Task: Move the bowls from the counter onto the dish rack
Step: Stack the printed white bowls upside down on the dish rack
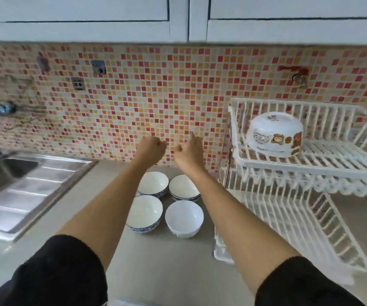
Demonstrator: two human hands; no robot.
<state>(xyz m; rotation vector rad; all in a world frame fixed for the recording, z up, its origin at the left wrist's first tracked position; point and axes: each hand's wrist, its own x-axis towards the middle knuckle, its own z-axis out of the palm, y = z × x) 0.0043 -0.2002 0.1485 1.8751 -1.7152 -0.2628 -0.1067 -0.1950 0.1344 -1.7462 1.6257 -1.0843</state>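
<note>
Several white bowls stand upright on the grey counter [169, 268] in a square group: a back-left bowl [153, 183] and a back-right bowl [183, 188] with blue rims, a front-left bowl [146, 212] with a blue pattern, and a plain front-right bowl [184, 216]. A white two-tier wire dish rack [306, 166] stands to their right. One bowl with bear pictures [274, 134] lies upside down on its upper tier. My left hand [151, 149] is a closed fist above the bowls. My right hand [189, 151] hangs beside it, loosely curled and holding nothing.
A steel sink with a ribbed drainboard [23, 195] lies at the left. The mosaic tile wall [133, 102] is behind the bowls, with white cabinets [178, 18] above. The rack's lower tier [288, 217] has upright wire slots.
</note>
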